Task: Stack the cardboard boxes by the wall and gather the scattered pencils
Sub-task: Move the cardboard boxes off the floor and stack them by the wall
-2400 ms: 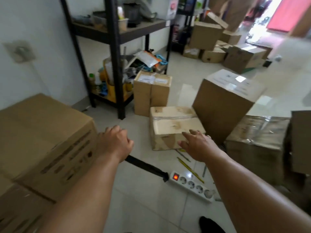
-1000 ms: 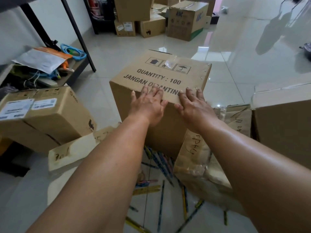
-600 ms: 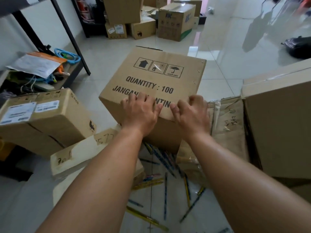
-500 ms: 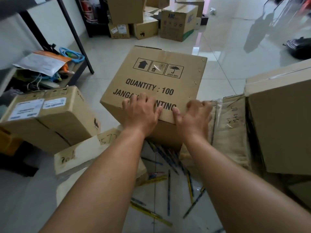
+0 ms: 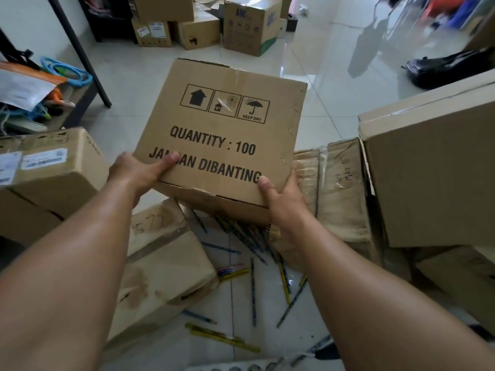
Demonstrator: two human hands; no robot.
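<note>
Left hand [image 5: 135, 174] grips near-left corner of printed box [image 5: 222, 135], thumb across top face, fingers hidden beyond edge. Right hand [image 5: 285, 203] grips near-right corner, thumb on top by lettering. Box tilted, printed face toward camera; whether it clears floor, cannot tell.

Directly below grip: pencils [image 5: 253, 266] scattered on tile. Below left forearm: flat taped box [image 5: 163, 266]. Left of grip: labelled box [image 5: 53, 170]. Right of grip: plastic-wrapped box [image 5: 336, 188], then large plain box [image 5: 434, 172]. Far beyond grip: box cluster [image 5: 247, 24].
</note>
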